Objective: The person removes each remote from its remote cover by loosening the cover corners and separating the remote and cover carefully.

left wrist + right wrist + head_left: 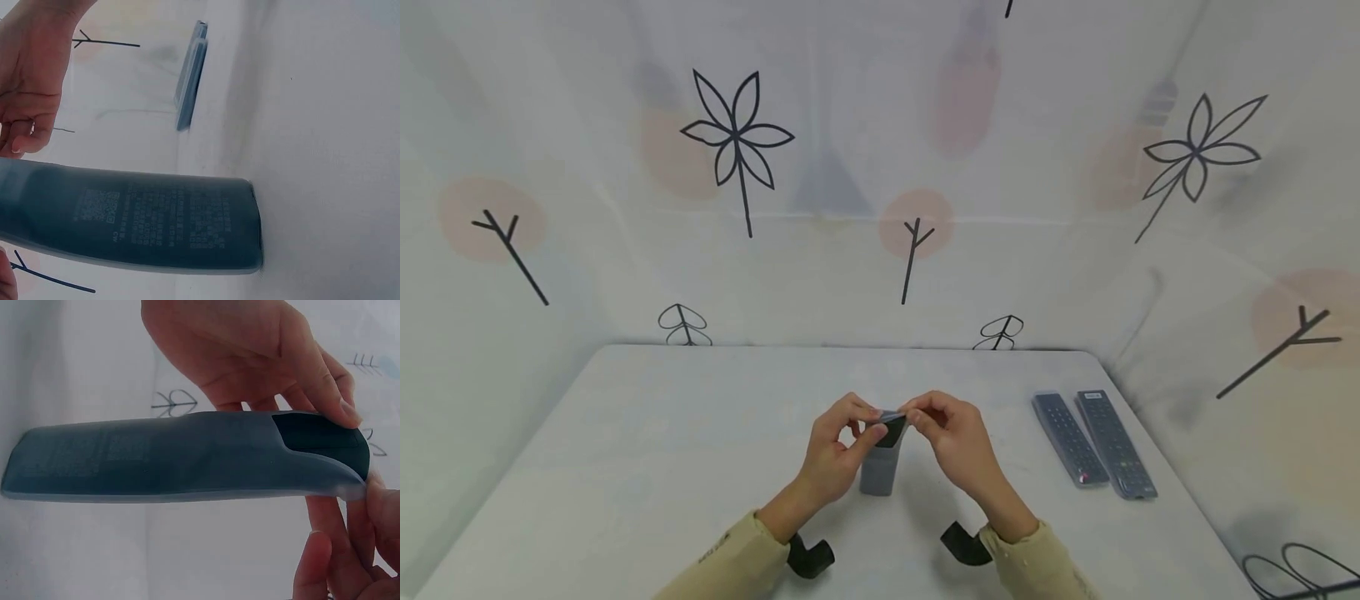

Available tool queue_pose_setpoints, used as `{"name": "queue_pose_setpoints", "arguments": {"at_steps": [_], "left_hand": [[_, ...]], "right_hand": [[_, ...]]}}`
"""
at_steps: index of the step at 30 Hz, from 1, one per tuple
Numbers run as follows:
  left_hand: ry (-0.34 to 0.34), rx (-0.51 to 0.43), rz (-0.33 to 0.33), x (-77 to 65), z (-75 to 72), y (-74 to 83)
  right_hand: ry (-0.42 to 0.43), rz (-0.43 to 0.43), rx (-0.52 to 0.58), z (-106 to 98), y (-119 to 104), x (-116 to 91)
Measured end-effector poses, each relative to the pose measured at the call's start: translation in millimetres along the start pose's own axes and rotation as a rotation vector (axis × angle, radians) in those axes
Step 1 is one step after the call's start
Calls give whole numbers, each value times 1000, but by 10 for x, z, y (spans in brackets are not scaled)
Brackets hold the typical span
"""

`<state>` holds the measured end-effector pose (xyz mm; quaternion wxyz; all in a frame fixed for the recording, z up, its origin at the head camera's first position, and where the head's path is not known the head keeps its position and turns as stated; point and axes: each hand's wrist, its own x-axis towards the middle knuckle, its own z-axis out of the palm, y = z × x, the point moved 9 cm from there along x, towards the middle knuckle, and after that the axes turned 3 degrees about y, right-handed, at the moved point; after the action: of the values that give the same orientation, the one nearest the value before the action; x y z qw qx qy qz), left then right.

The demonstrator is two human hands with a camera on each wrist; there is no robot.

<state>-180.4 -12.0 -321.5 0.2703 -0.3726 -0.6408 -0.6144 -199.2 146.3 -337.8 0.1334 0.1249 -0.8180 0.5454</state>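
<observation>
A dark remote control (891,432) stands upright on its end in a translucent bluish sleeve (877,475) at the middle of the table. My left hand (837,442) grips its upper end, with the thumb on the bare dark back, as the right wrist view shows. With thumb and forefinger my right hand (958,437) pinches the sleeve's upper edge and holds it stretched off one corner. Part of the remote's dark end (331,440) lies bare there. Small printed text and a square code show on the back through the sleeve (156,219). Its button side is hidden.
Two more covered remote controls, one (1070,439) beside the other (1116,446), lie buttons up at the table's right edge. The white table (662,450) meets patterned cloth (820,283) behind and at both sides. Black pieces (811,556) sit by both wrists.
</observation>
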Motion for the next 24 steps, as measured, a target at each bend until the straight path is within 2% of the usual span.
{"name": "queue_pose_setpoints", "arguments": {"at_steps": [7,15,24], "left_hand": [[-6,9,17,-17,12,24],[-9,14,34,-30,19,32],[-5,18,45,-34,18,36]], "right_hand": [[-9,46,17,39,100,-9],[-46,101,129,80,202,-9],[-69,133,174,128,271,23]]}}
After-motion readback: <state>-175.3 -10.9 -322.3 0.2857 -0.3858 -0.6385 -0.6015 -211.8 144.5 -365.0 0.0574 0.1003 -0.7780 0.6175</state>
